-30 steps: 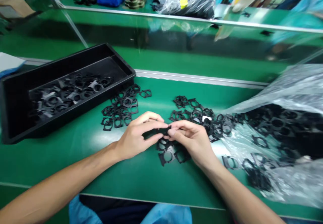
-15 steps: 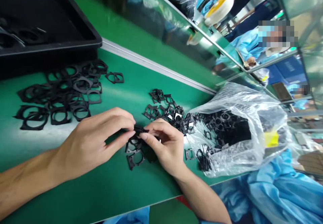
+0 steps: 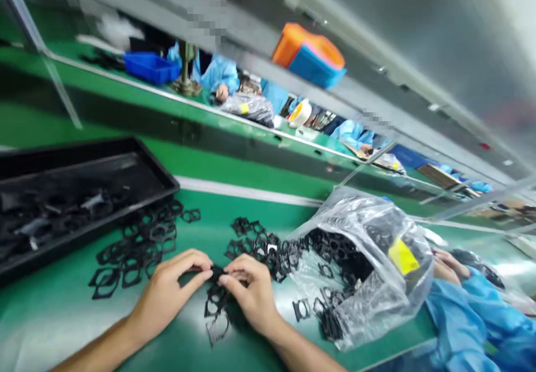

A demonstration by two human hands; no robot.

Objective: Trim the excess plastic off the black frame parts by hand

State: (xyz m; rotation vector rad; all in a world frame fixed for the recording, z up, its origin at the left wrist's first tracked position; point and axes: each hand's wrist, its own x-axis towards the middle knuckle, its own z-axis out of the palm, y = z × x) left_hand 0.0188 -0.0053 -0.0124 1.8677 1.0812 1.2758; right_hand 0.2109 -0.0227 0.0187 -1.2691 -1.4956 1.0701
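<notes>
My left hand (image 3: 170,291) and my right hand (image 3: 250,291) meet above the green table, pinching a small black plastic part (image 3: 216,272) between their fingertips. Fingers cover much of it, so its full outline is hidden. Just beneath lie a few black plastic frames with round openings (image 3: 218,327), close to my right hand. Beyond my left hand spreads a pile of similar black frames (image 3: 132,271). On the other side, a heap of small black parts (image 3: 272,257) runs into the mouth of a clear plastic bag (image 3: 389,299).
A black tray (image 3: 167,185) holding dark parts stands at the left. Behind runs a pale rail (image 3: 251,190) below a raised green shelf. A co-worker's blue sleeve (image 3: 456,316) is beside the bag at right. Overhead hangs a grey shelf with orange and blue rolls (image 3: 314,53).
The view has tilted upward, so the tray, far bench and overhead shelf show more. My hands appear lower in the picture and keep their pinch on the black part.
</notes>
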